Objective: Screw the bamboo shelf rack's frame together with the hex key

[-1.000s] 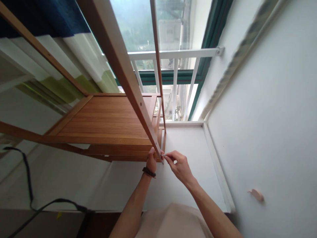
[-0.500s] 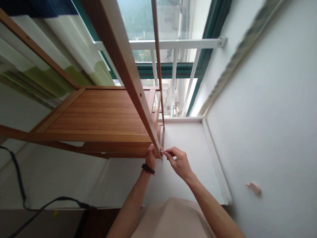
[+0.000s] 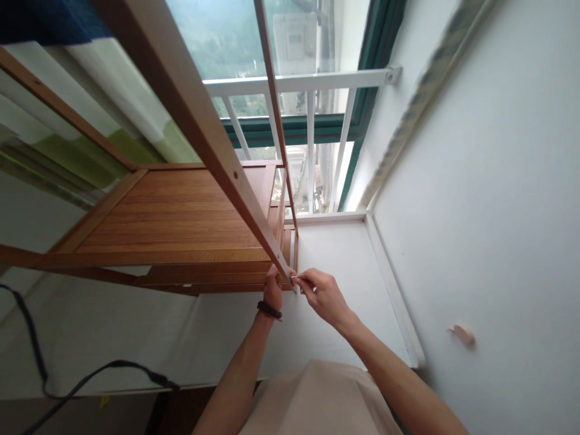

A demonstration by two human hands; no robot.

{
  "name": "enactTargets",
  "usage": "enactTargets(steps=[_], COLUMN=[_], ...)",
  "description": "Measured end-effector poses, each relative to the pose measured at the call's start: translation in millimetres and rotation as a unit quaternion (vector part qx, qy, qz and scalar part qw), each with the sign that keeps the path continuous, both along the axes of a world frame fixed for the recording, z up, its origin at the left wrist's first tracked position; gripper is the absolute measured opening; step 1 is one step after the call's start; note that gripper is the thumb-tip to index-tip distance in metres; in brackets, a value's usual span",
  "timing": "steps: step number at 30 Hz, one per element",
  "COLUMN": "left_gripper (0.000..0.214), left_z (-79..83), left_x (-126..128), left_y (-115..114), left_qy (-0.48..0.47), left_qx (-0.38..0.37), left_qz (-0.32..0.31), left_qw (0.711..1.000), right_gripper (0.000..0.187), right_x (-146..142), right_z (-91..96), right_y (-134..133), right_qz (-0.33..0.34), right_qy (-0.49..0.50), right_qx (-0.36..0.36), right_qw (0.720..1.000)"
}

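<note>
A brown wooden shelf unit (image 3: 172,211) stands on a white ledge. Its nearest upright post (image 3: 222,160) slants across the view, with small round holes in its face. Near the foot of that post my left hand (image 3: 273,291), a dark beaded bracelet at its wrist, is closed around the wood; part of its fingers is hidden behind the post. From the right, my right hand (image 3: 322,294) pinches a thin metal rod (image 3: 294,277) whose far end meets the post's side. Whether it is a screw or a key is too small to tell.
Behind the shelf are a window with white railing bars (image 3: 310,145) and a striped curtain (image 3: 104,90). A white wall (image 3: 498,181) with a small pink hook (image 3: 463,334) rises at the right. A black cable (image 3: 86,380) lies at lower left.
The view has shifted slightly, so the shelf and post appear further left. My right hand with the metal rod sits a bit closer to the post; my left hand keeps its hold.
</note>
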State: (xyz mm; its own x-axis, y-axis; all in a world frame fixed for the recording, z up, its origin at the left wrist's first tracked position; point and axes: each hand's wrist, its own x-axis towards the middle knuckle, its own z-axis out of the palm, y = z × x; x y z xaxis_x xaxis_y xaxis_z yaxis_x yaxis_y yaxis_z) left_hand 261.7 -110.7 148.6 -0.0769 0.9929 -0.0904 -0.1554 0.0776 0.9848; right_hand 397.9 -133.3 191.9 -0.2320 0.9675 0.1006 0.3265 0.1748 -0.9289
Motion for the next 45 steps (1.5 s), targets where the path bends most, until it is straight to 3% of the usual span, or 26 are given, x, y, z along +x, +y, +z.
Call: enactTargets(steps=[2, 5, 8, 10, 15, 21, 26, 28, 30, 32, 35, 37, 39, 45], left_gripper=[0.049, 0.048, 0.05, 0.052, 0.053, 0.049, 0.048, 0.048, 0.048, 0.045, 0.042, 0.043, 0.046, 0.052], left_z=[-0.7, 0.4, 2.7, 3.8, 3.7, 3.4, 6.5, 8.4, 10.5, 12.3, 13.8, 13.8, 13.0, 8.8], left_x=[0, 0, 0, 1, 1, 0, 1, 2, 2, 2, 3, 3, 2, 0], left_y=[0, 0, -1, -2, -2, -3, -3, -3, -2, -2, -2, -2, -2, -2], left_qy=[0.004, 0.009, 0.007, 0.004, 0.001, 0.003, 0.002, 0.002, 0.004, 0.009, 0.027, 0.035, 0.029, 0.003], left_qx=[-0.005, -0.005, -0.006, -0.007, -0.01, -0.023, -0.025, -0.029, -0.033, -0.036, -0.04, -0.04, -0.028, -0.017], left_qz=[0.004, 0.017, 0.019, 0.017, 0.024, 0.039, 0.041, 0.04, 0.043, 0.052, 0.075, 0.082, 0.062, -0.021], left_qw=[1.0, 1.0, 1.0, 1.0, 1.0, 0.999, 0.999, 0.999, 0.999, 0.998, 0.996, 0.995, 0.997, 1.0], right_gripper=[0.02, 0.021, 0.022, 0.023, 0.029, 0.024, 0.035, 0.03, 0.025, 0.036, 0.044, 0.043, 0.041, 0.034], right_x=[-3, -4, -2, -1, -6, -3, 10, 10, 7, 1, -7, -10, -11, -11], right_z=[-1.7, -2.3, -1.4, -1.2, -5.4, -16.2, -9.4, -3.1, 1.1, 0.7, -8.4, -16.8, -23.9, -34.2], right_y=[3, 11, 19, 20, 11, -4, -8, -2, 9, 23, 38, 39, 34, 5], right_qz=[-0.003, 0.019, 0.055, 0.056, -0.028, 0.023, 0.065, 0.053, 0.034, 0.025, 0.049, 0.061, 0.037, -0.035], right_qy=[0.079, 0.206, 0.253, 0.261, 0.305, 0.306, 0.166, 0.11, 0.084, 0.093, 0.147, 0.19, 0.229, 0.266], right_qx=[-0.112, -0.305, -0.397, -0.391, -0.285, -0.205, -0.067, -0.037, -0.062, -0.139, -0.279, -0.335, -0.335, -0.243], right_qw=[0.991, 0.93, 0.881, 0.881, 0.908, 0.93, 0.982, 0.992, 0.994, 0.986, 0.948, 0.921, 0.913, 0.932])
